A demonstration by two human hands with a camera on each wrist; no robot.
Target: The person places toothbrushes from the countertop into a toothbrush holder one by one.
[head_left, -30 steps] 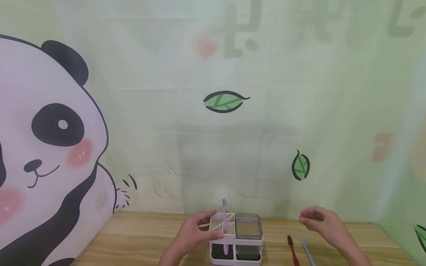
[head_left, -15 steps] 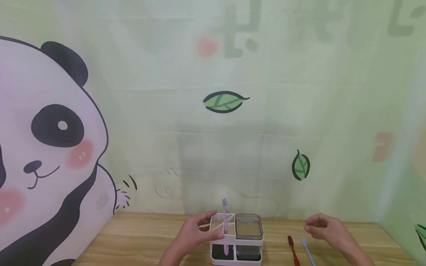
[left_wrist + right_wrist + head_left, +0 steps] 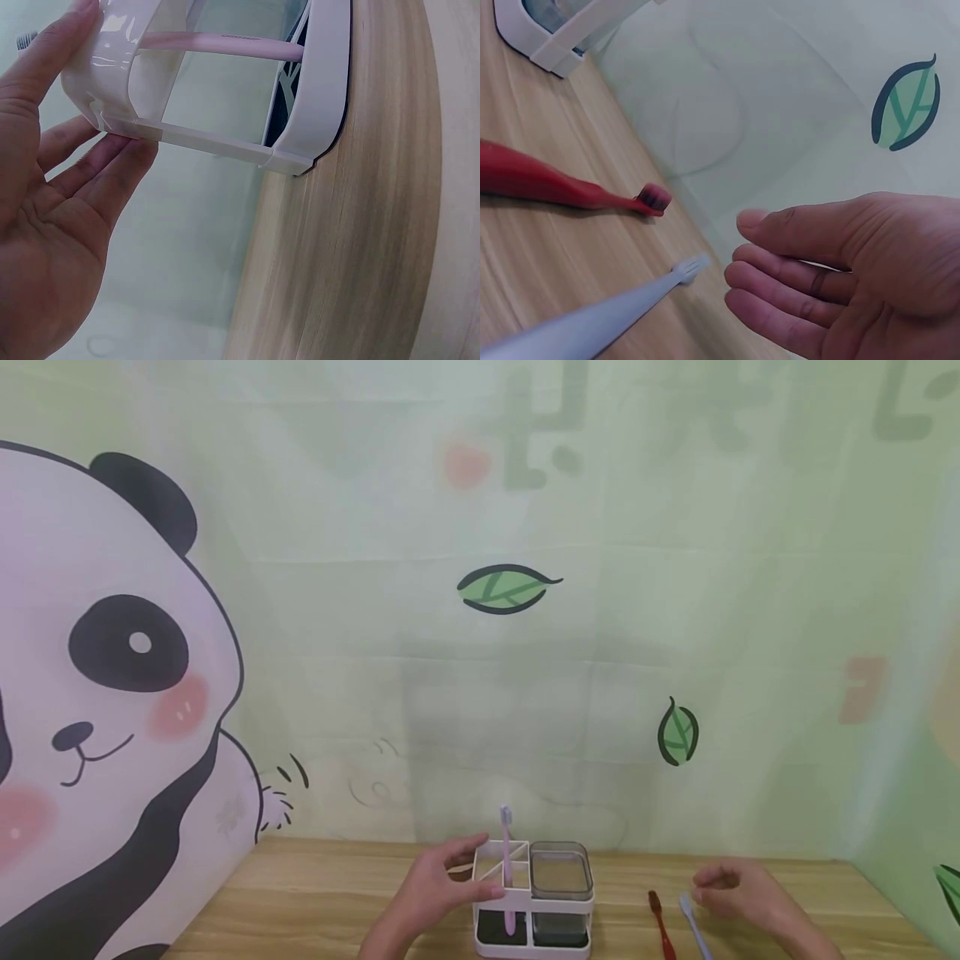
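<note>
A white toothbrush holder (image 3: 533,906) stands on the table, with a pink toothbrush (image 3: 507,877) upright in one of its left compartments. My left hand (image 3: 438,885) grips the holder's upper frame from the left, thumb at the front and fingers behind, as the left wrist view also shows. My right hand (image 3: 742,893) holds nothing; its fingers are loosely bent beside the head of a light blue toothbrush (image 3: 694,927). Left of that lies a red toothbrush (image 3: 661,925), roughly parallel. In the right wrist view both brush heads (image 3: 690,268) point toward the backdrop, just short of my fingertips.
A clear square cup (image 3: 561,872) sits in the right half of the holder. The wooden table (image 3: 300,893) ends at a green cloth backdrop (image 3: 337,635) with a panda (image 3: 127,735) and leaves printed on it.
My right hand has come down and slightly right, from above the table to beside the blue toothbrush's head. My left hand, the holder and the brushes have stayed put.
</note>
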